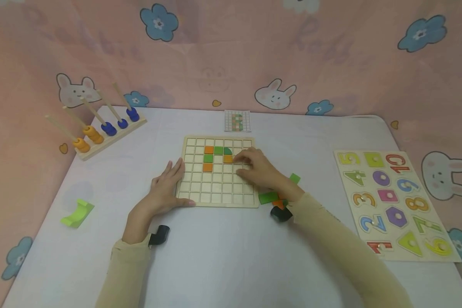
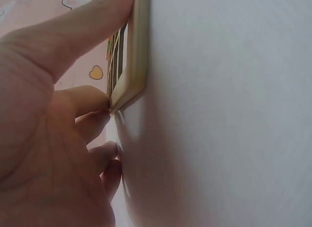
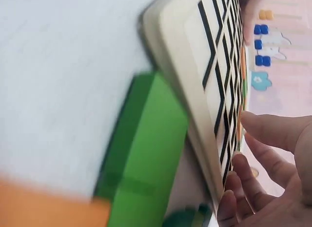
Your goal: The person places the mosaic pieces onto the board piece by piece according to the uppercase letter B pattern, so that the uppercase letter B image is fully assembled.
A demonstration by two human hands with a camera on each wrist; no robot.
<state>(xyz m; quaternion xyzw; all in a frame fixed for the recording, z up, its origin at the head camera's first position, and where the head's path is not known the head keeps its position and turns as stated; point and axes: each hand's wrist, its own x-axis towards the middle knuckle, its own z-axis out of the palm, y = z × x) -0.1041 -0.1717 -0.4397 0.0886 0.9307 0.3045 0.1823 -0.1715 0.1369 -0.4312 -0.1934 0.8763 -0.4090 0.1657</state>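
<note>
A wooden grid board point(image 1: 216, 188) lies on the white table, with orange and green tiles point(image 1: 218, 150) set in its upper cells. My left hand point(image 1: 158, 190) rests along the board's left edge, thumb laid over the front left corner. The left wrist view shows these fingertips against the rim point(image 2: 134, 83). Over the right half of the board is my right hand point(image 1: 261, 169), its index fingertip right at an orange tile point(image 1: 228, 159) below a rounded dark green tile point(image 1: 227, 151). Thumb and index stand apart, with no piece visible between them.
Loose green blocks point(image 1: 268, 197) and orange pieces lie beside the board's right edge, partly under my right wrist. A pattern card point(image 1: 237, 122) lies behind the board. At the back left stands a bead abacus point(image 1: 113, 139); a light green arch point(image 1: 78, 213) is left, a number puzzle point(image 1: 396, 205) right.
</note>
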